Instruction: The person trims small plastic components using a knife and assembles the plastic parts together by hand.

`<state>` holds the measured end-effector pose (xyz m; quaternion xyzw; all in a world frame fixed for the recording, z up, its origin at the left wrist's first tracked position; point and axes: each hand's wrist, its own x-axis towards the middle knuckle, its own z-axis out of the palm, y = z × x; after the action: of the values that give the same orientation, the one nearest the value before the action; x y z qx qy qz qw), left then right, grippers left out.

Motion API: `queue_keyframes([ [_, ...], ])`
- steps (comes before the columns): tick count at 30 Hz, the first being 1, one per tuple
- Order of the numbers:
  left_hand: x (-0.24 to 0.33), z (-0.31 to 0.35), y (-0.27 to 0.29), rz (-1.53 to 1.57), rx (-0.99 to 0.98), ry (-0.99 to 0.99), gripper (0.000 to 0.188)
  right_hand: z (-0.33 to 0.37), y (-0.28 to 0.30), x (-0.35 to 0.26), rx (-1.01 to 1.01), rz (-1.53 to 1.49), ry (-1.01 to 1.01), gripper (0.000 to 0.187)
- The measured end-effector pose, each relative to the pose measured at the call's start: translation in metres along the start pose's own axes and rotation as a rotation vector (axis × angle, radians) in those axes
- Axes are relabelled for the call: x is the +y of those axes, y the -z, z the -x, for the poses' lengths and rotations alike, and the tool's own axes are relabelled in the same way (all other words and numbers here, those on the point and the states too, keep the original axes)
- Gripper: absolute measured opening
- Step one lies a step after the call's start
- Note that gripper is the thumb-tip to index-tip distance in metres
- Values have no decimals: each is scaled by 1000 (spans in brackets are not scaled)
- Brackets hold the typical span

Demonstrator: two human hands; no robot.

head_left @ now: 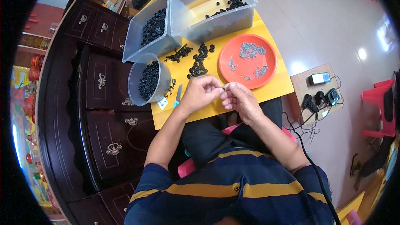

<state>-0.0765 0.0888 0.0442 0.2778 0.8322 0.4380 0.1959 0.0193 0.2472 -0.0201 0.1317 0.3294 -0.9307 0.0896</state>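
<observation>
My left hand (201,93) and my right hand (240,100) meet above the near edge of the yellow table (193,116). Fingertips of both are pinched together around a small dark piece (223,89), mostly hidden by the fingers. Just beyond the right hand lies an orange-red round plate (227,54) with small piles of thin silvery metal pins (252,51). Loose black round parts (198,67) are heaped past the left hand, beside black stemmed pieces (180,53). A knife with a blue handle (178,96) rests left of my left hand.
Two clear plastic bins (211,23) (155,37) with black parts stand at the table's far side. A round clear tub (166,77) of black pieces sits at the left edge. Dark wooden drawers (100,75) flank the table. Right, a low stool (298,84) carries devices and cables.
</observation>
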Motion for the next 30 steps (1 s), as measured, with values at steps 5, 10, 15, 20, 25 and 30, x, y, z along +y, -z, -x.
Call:
queue_keyframes([
  [5, 8, 2, -3, -50, -50, -59, 8, -4, 6, 6, -83, -92, -92, 20],
  [10, 3, -19, 10, -93, -68, -74, 11, -5, 6, 10, -52, -83, -65, 15],
  [15, -4, -59, -6, -391, 4, -159, 13, 0, -2, 25, -109, 288, 4, 15],
  [20, -8, -83, -28, -770, -39, -164, 15, 4, -2, 34, -164, 757, 228, 13],
  [25, -3, -94, -36, -843, -98, -80, 15, 4, -1, 31, -183, 824, 255, 13],
  [30, -6, -97, -41, -969, -62, -151, 14, 4, -2, 26, -160, 882, 279, 15],
])
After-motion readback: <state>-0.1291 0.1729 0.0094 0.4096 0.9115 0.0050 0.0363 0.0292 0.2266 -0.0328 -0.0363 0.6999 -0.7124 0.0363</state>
